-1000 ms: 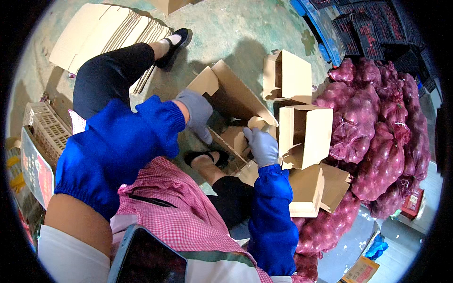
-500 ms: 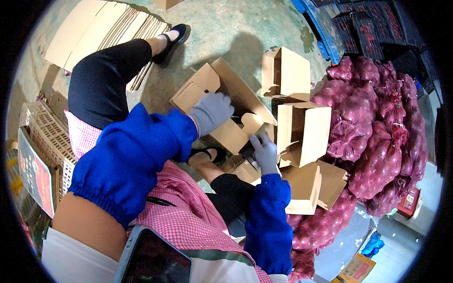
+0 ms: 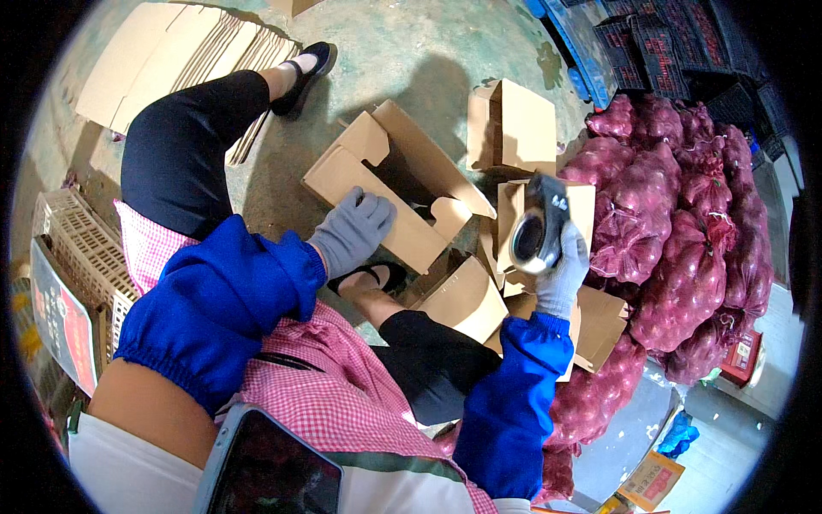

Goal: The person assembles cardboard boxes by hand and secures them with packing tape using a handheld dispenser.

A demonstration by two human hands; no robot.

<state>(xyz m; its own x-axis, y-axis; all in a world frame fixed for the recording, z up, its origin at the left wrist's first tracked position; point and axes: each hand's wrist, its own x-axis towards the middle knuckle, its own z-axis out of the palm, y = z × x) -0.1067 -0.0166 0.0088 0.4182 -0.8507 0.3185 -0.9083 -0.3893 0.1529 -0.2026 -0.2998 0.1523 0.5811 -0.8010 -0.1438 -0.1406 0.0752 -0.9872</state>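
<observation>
tape dispenser, slightly blurred, is held up at about three to four o'clock from the open cardboard carton, clear of its walls. the right hand, gloved in grey, has its grip closed around the side of the body; that is probably the best hold, away from the dark upper end, where a cutting edge may sit. it looks rigid, fairly light and a little slick. the left hand lies over the carton's near wall, its grip loosely bent and pinching nothing visible; whether it presses on the board cannot be told. the carton should be light, stiff along its folds but bendy at the flaps, so its walls or corners make the safer hold.

around the carton on the floor, a smaller carton stands at two o'clock, another is partly behind the dispenser, and mesh sacks of red onions crowd three o'clock. flattened cartons are stacked at ten. a black shoe at six limits room on the near side.
</observation>
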